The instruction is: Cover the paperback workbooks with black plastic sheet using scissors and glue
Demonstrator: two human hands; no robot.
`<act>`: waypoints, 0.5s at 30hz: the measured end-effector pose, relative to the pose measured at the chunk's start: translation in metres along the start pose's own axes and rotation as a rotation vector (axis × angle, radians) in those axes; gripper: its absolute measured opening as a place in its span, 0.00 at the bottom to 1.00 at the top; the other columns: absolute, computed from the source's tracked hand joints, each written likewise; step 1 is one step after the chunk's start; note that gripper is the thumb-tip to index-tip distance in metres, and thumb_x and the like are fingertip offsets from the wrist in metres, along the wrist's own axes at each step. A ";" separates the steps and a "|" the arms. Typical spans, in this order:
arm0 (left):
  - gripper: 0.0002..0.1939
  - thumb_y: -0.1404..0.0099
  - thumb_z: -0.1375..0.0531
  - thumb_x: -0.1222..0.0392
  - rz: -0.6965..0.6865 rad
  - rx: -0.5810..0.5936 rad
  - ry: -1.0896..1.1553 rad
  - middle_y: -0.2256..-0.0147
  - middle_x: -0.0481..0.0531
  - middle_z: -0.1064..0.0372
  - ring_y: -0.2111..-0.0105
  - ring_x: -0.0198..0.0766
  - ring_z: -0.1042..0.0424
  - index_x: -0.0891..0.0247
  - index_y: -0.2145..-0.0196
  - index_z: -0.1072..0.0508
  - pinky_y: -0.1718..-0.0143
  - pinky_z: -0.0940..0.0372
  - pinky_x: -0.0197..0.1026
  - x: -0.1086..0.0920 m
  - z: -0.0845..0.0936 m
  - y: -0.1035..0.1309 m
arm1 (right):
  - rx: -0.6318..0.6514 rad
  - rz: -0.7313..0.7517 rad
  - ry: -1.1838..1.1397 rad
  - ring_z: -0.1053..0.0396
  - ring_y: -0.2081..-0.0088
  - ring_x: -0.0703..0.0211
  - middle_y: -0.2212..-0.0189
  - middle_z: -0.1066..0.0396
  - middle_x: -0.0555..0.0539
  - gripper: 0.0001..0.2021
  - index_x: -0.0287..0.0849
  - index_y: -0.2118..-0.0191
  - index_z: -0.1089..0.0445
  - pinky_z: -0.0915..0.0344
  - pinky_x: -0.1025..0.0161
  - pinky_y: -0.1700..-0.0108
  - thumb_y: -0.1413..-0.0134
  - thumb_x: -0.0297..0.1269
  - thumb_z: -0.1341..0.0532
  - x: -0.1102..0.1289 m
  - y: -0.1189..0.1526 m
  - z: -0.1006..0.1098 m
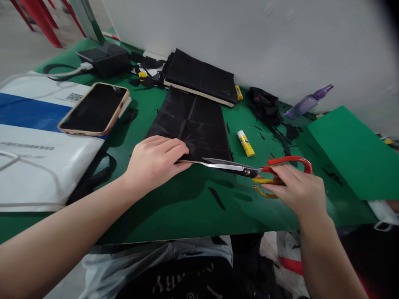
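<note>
A sheet of black, creased material (199, 120) lies on the green table, and my left hand (158, 160) pinches its near edge between thumb and fingers. My right hand (296, 189) is closed round the red and yellow handles of a pair of scissors (246, 171). The blades point left along the sheet's near edge, their tips slightly apart and close to my left fingers. Just beyond the scissors lies a yellow glue stick (245, 143) with a white cap. A thin black scrap (216, 198) rests on the table in front of the blades.
Behind the sheet sits a black stack with a pale edge (201, 77). At left are a phone (95, 109), a white and blue plastic package (34, 166) and a black box with a cable (106, 58). A purple spray bottle (308, 101) and a green board (358, 153) are at right.
</note>
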State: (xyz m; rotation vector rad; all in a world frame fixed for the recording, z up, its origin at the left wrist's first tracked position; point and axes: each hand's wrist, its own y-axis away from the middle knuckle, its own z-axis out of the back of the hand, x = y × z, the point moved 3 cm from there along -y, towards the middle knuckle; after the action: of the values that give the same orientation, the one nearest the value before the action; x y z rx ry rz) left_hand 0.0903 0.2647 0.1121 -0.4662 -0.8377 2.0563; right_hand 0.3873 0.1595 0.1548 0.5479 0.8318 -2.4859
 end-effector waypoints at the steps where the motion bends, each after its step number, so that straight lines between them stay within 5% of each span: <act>1: 0.06 0.38 0.37 0.58 -0.002 -0.001 0.002 0.67 0.47 0.23 0.68 0.40 0.23 0.62 0.66 0.28 0.65 0.30 0.41 0.000 0.000 0.000 | -0.002 -0.001 -0.001 0.32 0.75 0.68 0.75 0.27 0.52 0.10 0.38 0.65 0.31 0.46 0.69 0.77 0.48 0.40 0.34 0.000 0.000 0.000; 15: 0.06 0.37 0.38 0.57 0.002 -0.005 0.005 0.67 0.48 0.23 0.69 0.41 0.24 0.62 0.67 0.27 0.67 0.30 0.42 0.000 0.001 0.001 | -0.022 0.018 0.002 0.32 0.75 0.66 0.74 0.27 0.50 0.12 0.36 0.64 0.31 0.45 0.67 0.76 0.46 0.42 0.35 -0.002 0.002 -0.006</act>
State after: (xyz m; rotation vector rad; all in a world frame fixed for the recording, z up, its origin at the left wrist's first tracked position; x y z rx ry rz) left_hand 0.0887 0.2641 0.1121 -0.4744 -0.8401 2.0543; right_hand 0.3909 0.1626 0.1505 0.5481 0.8501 -2.4578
